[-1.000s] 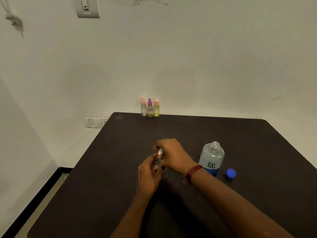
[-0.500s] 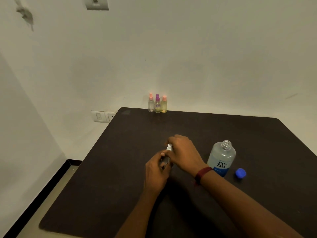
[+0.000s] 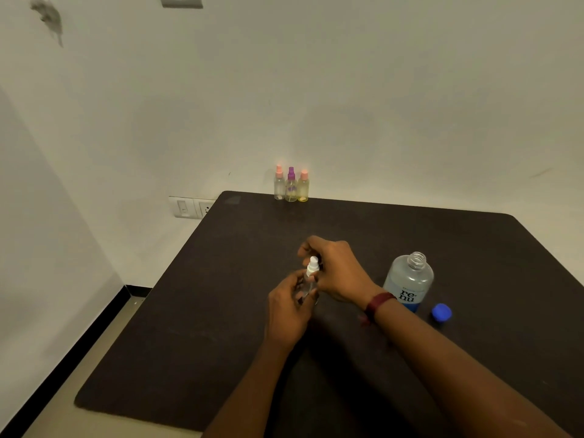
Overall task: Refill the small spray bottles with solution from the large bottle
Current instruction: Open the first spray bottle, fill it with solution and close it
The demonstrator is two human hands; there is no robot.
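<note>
A small clear spray bottle (image 3: 307, 287) stands on the dark table (image 3: 221, 311) near its middle. My left hand (image 3: 289, 308) grips its body from the near side. My right hand (image 3: 335, 270) curls round its white spray top (image 3: 313, 265) from the right. The large clear bottle (image 3: 409, 281) with a blue label stands uncapped to the right of my hands. Its blue cap (image 3: 441, 312) lies on the table just right of it. Three small spray bottles (image 3: 291, 185), two with pink tops and one with a purple top, stand in a row at the table's far edge by the wall.
A white wall runs behind the table, with a switch and socket plate (image 3: 191, 207) left of the far corner. The table's left edge drops to a tiled floor (image 3: 104, 330) with a black skirting.
The view has shifted, so everything sits lower right in frame. My right hand has opened a little round the white top, which now shows more. Both hands stay on the small bottle.
</note>
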